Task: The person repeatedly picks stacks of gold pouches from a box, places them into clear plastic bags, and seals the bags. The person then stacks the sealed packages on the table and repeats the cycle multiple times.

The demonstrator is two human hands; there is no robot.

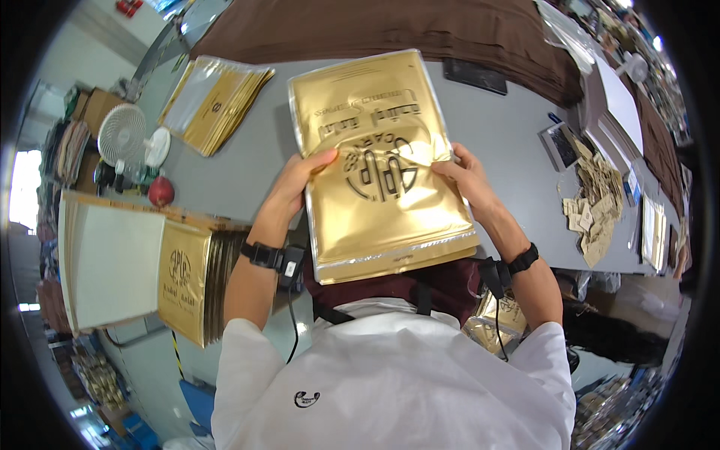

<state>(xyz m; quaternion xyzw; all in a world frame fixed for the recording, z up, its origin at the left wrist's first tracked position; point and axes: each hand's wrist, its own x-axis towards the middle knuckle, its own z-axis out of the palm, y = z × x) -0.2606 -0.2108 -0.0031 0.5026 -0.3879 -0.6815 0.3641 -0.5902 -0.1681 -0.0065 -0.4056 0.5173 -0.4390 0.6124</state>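
Between my two hands is a large gold packaging bag (382, 217), printed in black and edged with a clear seam. It tilts over the near edge of the grey table, and another gold layer shows beneath its lower edge. My left hand (296, 180) grips the left side, thumb lying on the front face. On the opposite side my right hand (466, 178) holds the edge, its thumb pressed on the front. The fingers behind the bag are hidden. Whether one bag or a small stack is held, I cannot tell.
A pile of gold bags (214, 105) lies at the far left of the table. Packed gold bags (187, 285) stand in a box at left, near a white fan (122, 135) and red round object (161, 192). Small tan tags (592, 202) are heaped right; brown fabric (337, 30) lies behind.
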